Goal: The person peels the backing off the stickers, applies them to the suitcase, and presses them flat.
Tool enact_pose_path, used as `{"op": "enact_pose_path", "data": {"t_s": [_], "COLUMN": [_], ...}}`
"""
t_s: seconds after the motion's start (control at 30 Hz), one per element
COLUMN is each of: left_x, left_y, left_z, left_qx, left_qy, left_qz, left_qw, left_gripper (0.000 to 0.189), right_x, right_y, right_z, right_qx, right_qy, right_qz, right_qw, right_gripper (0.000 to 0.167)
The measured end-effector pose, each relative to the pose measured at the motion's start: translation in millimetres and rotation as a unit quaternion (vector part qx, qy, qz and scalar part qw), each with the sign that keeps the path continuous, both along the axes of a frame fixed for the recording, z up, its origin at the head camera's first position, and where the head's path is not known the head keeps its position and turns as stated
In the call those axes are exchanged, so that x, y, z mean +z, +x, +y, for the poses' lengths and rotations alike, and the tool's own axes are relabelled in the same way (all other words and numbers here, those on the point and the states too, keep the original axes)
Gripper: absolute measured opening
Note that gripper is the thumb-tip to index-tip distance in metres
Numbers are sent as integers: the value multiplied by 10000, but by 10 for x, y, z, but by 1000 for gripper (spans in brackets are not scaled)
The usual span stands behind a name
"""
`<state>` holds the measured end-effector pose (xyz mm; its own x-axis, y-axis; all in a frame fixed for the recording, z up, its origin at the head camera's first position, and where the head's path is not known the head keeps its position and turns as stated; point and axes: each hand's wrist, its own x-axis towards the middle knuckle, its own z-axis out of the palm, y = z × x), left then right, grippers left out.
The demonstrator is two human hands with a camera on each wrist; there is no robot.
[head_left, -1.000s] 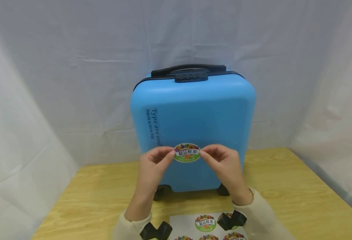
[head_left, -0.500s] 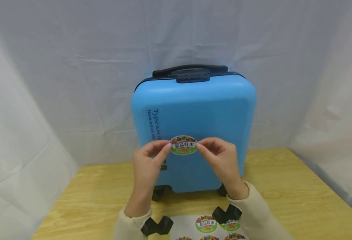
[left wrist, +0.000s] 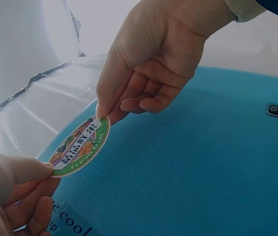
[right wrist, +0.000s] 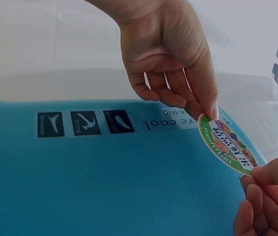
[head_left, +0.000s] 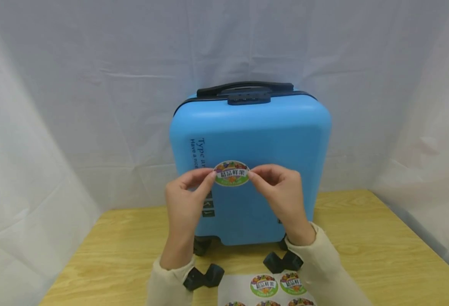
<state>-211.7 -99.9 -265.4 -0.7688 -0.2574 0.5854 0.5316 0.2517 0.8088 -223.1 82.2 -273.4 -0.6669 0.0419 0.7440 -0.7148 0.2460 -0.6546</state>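
An oval fruit sticker (head_left: 231, 173), with green trim and printed lettering, is stretched between both hands in front of a blue suitcase (head_left: 255, 140). My left hand (head_left: 186, 199) pinches its left end between thumb and forefinger. The opposite end is pinched the same way by my right hand (head_left: 282, 195). In the left wrist view the sticker (left wrist: 80, 146) hovers near the suitcase's textured face (left wrist: 178, 167); whether it touches is hard to tell. From the right wrist, the sticker (right wrist: 227, 143) appears close to the printed lettering (right wrist: 166, 124) on the case.
A white sheet of several matching stickers (head_left: 232, 287) lies at the front of the wooden table (head_left: 106, 255). The suitcase stands upright on black wheels (head_left: 202, 245), its black handle (head_left: 245, 86) on top. White cloth (head_left: 132, 106) hangs behind and at both sides.
Both hands have moved up and slightly left together, carrying the sticker higher in front of the suitcase. More of the sheet of stickers shows below the right sleeve.
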Motion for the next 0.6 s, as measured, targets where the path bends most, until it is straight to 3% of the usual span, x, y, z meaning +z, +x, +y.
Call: {"op": "enact_pose_path", "data": {"t_s": [0.3,0.6], "left_x": [106,157], "left_y": [5,-16], "left_z": [55,63], "left_qx": [290,392], "left_qy": [-50,-35], "left_qz": [309,378], "left_qw": [9991,9985], "left_gripper": [18,19], "right_x": [101,164], "right_y": [-2,-35], "right_z": [-34,-84], "right_qx": [-347,-243], "right_qy": [-13,-185], "right_qz": [241,250], "right_qw": [9991,9992], "right_gripper": [9,11]}}
